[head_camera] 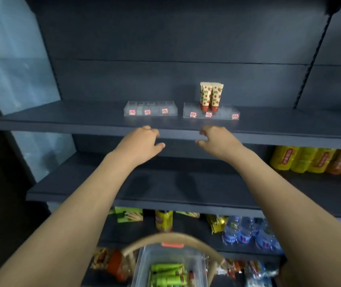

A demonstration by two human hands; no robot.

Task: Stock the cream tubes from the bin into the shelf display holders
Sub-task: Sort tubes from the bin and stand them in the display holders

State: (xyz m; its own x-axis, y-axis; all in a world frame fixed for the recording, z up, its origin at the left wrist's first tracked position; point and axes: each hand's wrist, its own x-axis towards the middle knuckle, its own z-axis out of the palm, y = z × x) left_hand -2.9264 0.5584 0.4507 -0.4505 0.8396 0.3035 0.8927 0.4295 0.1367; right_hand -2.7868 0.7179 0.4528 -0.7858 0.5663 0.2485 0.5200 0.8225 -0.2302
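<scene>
Cream tubes (pixel 211 96) stand beyond right grip (pixel 215 141); apart

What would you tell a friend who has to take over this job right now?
Hands: the left hand and the right hand are both empty, fingers loosely curled, at the front edge of the shelf.
Done: two strawberry tubes stand cap-down in the right holder.
The left holder looks empty.
Left to do: the green tubes lie in the bin down below and need to go into the holders.
</scene>
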